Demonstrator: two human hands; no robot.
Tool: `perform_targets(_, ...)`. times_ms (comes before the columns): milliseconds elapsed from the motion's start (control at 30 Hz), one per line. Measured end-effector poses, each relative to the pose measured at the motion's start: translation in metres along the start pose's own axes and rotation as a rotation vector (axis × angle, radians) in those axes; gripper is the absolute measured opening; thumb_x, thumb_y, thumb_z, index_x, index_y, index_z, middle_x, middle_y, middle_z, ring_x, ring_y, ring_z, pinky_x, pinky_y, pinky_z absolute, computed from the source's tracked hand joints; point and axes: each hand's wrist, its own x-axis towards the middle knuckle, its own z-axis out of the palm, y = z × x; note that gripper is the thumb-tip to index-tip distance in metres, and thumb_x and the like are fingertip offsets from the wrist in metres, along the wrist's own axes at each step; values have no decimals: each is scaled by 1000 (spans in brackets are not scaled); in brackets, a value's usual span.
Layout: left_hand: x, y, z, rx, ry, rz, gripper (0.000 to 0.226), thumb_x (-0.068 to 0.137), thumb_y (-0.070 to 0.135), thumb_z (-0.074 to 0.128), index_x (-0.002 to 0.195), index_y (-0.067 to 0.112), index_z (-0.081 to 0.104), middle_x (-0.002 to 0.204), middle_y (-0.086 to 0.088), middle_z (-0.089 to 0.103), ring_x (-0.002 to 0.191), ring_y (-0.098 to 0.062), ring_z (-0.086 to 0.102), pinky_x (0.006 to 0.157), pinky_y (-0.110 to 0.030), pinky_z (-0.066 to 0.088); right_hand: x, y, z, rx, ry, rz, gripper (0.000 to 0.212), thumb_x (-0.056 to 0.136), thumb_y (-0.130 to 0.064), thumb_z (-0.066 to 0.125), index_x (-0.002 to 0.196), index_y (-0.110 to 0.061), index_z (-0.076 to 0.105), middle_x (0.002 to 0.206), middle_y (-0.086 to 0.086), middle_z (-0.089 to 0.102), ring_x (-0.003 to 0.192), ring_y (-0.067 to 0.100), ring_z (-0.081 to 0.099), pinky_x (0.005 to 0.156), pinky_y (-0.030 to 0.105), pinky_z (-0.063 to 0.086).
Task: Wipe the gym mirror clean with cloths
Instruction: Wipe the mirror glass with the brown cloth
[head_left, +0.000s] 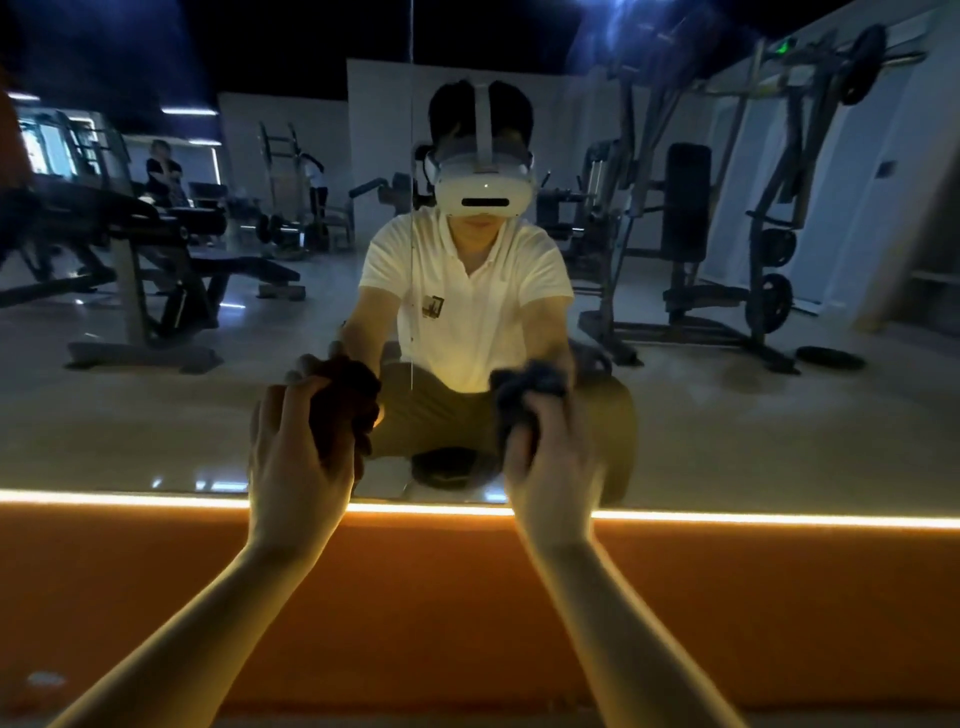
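Left hand (298, 457) grips brown cloth (349, 402), right hand (551, 467) grips dark cloth (525, 397), both against mirror (156, 415); LED strip (779, 519) below, gym machines (687, 208) reflected

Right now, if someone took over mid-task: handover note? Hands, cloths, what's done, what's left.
Left hand: grips a bunched reddish-brown cloth, held against the mirror low down.
Right hand: grips a bunched dark cloth, also at the glass; this side is blurred.
Both cloths are just above the light strip along the mirror's bottom edge.
Done: cannot tell which areas have been wiped; the light is dim and no streaks show.
Left: probably wipe across the lower glass with both cloths, then work upward.
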Motion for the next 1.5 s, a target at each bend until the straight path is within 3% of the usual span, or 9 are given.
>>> perform_targets(267,4,-6,3,-17,-28,-38,47,88,7,71,132,3,53,131,-18,57,127,-34,51,101,-38,43,12,-16,1,-21,-81,7,19,96,-31,55,113,-21,53,125,0,61,91,9,66,72,25,60)
perform_targets(467,4,-3,0,-61,-27,-16,48,88,4,71,131,6,51,130,-20,55,123,-36,52,96,-42,47,-13,18,-6,-40,147,456,21,90,-37,52,100,-19,49,96,-8,55,82,14,63,70,43,62)
perform_targets(600,3,-7,-4,-67,-41,25,49,87,3,74,131,6,52,130,-18,55,123,-34,53,98,-42,46,11,-46,22,8,62,222,24,95,-34,47,110,-17,55,113,0,60,87,11,64,70,21,56)
perform_targets(733,5,-10,-2,-57,-43,46,48,87,1,74,130,6,52,127,-17,56,119,-31,52,97,-38,43,9,-40,20,-97,-37,134,27,89,-37,53,111,-20,52,117,4,61,89,14,64,68,26,54)
perform_targets(933,7,-16,-2,-73,-47,75,43,87,7,71,127,4,53,124,-18,57,117,-35,55,96,-45,48,-13,0,11,-76,190,561,19,94,-21,56,110,-11,51,110,6,60,94,26,67,78,46,62)
perform_targets(1167,6,-21,-2,-83,-51,81,46,86,6,70,128,5,52,128,-17,56,120,-36,54,101,-51,47,1,-60,31,-123,-175,-40,30,96,-31,56,122,-22,48,137,5,51,101,17,65,76,28,60)
perform_targets(1267,7,-22,-2,-85,-61,78,43,88,9,69,128,6,52,127,-17,56,120,-35,54,101,-51,47,6,-6,3,-55,171,290,21,95,-20,54,116,-15,53,115,3,57,91,12,58,79,43,61)
perform_targets(1367,8,-22,-4,-89,-69,79,43,89,10,71,128,7,52,127,-16,56,120,-35,54,98,-50,48,28,24,-20,16,440,705,26,96,-9,47,122,-10,49,127,11,50,101,20,57,90,48,58)
perform_targets(1500,8,-25,-4,-89,-73,96,45,88,10,72,129,6,53,125,-17,56,118,-36,55,95,-52,52,23,-28,20,-75,276,334,32,95,-20,47,126,-19,51,134,10,50,110,19,57,84,28,50)
